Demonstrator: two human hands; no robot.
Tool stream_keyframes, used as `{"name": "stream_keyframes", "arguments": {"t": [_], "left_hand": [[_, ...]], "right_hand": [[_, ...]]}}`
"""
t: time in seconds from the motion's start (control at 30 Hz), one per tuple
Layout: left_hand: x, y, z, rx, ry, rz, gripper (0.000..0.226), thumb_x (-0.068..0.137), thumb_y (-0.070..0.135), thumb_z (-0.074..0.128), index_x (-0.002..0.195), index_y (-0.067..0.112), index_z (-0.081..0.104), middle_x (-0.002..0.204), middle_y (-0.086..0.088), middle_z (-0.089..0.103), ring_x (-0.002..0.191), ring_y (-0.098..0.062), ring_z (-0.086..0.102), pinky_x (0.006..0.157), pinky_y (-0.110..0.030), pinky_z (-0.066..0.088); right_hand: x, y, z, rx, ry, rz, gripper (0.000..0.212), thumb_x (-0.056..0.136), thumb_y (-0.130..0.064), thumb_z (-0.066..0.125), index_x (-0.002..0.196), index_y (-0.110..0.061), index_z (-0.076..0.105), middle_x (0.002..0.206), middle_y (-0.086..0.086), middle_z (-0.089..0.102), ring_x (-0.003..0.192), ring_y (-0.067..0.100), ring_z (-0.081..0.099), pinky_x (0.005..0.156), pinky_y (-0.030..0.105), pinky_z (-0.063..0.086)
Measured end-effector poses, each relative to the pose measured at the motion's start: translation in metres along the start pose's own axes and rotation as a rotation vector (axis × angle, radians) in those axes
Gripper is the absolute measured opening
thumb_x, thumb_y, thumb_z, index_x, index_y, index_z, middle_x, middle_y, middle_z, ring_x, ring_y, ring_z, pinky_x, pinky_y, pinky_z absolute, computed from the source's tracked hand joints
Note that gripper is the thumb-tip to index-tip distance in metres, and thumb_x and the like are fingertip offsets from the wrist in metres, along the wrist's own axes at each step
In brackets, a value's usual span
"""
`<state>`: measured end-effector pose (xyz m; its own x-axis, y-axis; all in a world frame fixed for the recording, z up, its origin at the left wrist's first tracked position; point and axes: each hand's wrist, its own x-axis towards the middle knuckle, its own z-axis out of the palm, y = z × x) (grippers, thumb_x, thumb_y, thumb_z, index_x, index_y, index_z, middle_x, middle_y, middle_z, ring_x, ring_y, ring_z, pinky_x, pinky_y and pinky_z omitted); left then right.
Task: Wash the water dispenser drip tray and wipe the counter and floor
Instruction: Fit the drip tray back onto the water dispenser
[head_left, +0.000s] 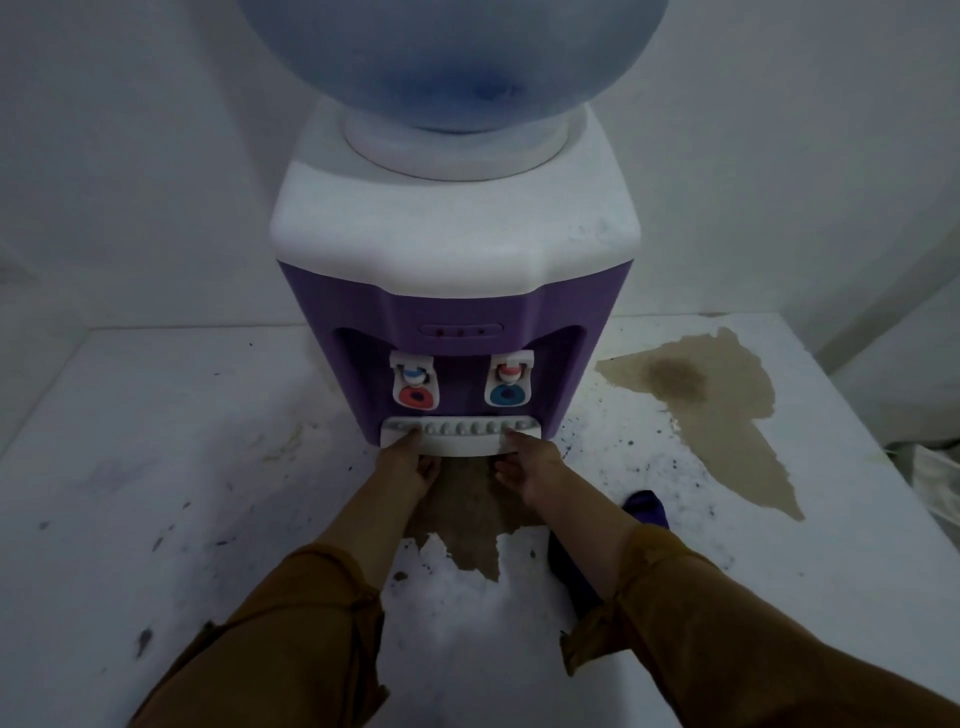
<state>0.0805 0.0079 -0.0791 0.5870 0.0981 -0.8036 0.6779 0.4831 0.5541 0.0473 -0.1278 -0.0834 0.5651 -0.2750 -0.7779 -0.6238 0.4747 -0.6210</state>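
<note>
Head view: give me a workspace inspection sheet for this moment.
Surface: white counter, speckled dark, with brown spills right of and in front of the dispenser.
Job's things: drip tray still seated at the dispenser's base; purple cloth on the counter by the right arm.
Clutter: nothing seen.
Grippers: left hand and right hand grip the tray's two ends.
Cables: nothing seen.
Surroundings: white walls; blue bottle on top.
</note>
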Motion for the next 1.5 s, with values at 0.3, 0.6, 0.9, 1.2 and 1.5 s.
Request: {"name": "stream_keyframes", "arguments": {"t": [0.3, 0.6, 0.9, 1.2, 1.5], "left_hand": [[0.019, -0.012, -0.013, 0.058, -0.046, 0.035, 0.046, 0.092, 0.011, 0.056, 0.136, 0.011, 0.043, 0.094, -0.004, 0.056, 0.075, -0.014, 0.052, 0.057, -0.027, 0.044], [0.030, -0.012, -0.009, 0.001, -0.016, 0.015, 0.048, 0.092, 0.013, 0.057, 0.138, 0.012, 0.042, 0.105, -0.007, 0.056, 0.078, -0.015, 0.053, 0.061, -0.028, 0.048], [0.038, -0.012, -0.006, 0.092, 0.038, 0.017, 0.037, 0.095, 0.012, 0.053, 0.130, 0.005, 0.050, 0.081, -0.004, 0.053, 0.070, -0.014, 0.051, 0.081, -0.029, 0.048], [0.033, -0.011, -0.013, 0.191, 0.176, 0.172, 0.060, 0.081, 0.011, 0.071, 0.134, 0.004, 0.043, 0.113, -0.014, 0.062, 0.090, -0.026, 0.064, 0.069, -0.032, 0.055], [0.006, -0.022, -0.013, 0.046, 0.152, 0.176, 0.061, 0.089, 0.015, 0.062, 0.141, 0.015, 0.029, 0.132, -0.015, 0.051, 0.105, -0.027, 0.059, 0.084, -0.038, 0.052]], "right_hand": [[0.020, 0.000, 0.011, -0.035, 0.079, 0.063, 0.048, 0.088, -0.024, 0.065, 0.129, -0.005, 0.047, 0.085, 0.011, 0.061, 0.061, 0.015, 0.056, 0.046, 0.025, 0.051], [0.033, 0.000, 0.012, 0.000, 0.091, 0.114, 0.043, 0.088, -0.007, 0.061, 0.129, -0.004, 0.048, 0.092, 0.015, 0.060, 0.065, 0.020, 0.058, 0.049, 0.028, 0.051], [0.034, -0.005, 0.012, -0.007, 0.067, 0.127, 0.037, 0.088, -0.007, 0.062, 0.124, 0.000, 0.053, 0.075, 0.012, 0.055, 0.063, 0.018, 0.053, 0.072, 0.029, 0.055], [0.019, -0.001, 0.006, -0.060, 0.040, 0.068, 0.031, 0.090, -0.012, 0.060, 0.119, -0.001, 0.057, 0.075, 0.010, 0.058, 0.060, 0.017, 0.055, 0.054, 0.028, 0.050], [-0.009, -0.004, -0.018, -0.110, -0.042, 0.059, 0.009, 0.090, -0.008, 0.055, 0.081, -0.010, 0.052, 0.080, 0.009, 0.056, 0.067, 0.020, 0.053, 0.061, 0.030, 0.048]]}}
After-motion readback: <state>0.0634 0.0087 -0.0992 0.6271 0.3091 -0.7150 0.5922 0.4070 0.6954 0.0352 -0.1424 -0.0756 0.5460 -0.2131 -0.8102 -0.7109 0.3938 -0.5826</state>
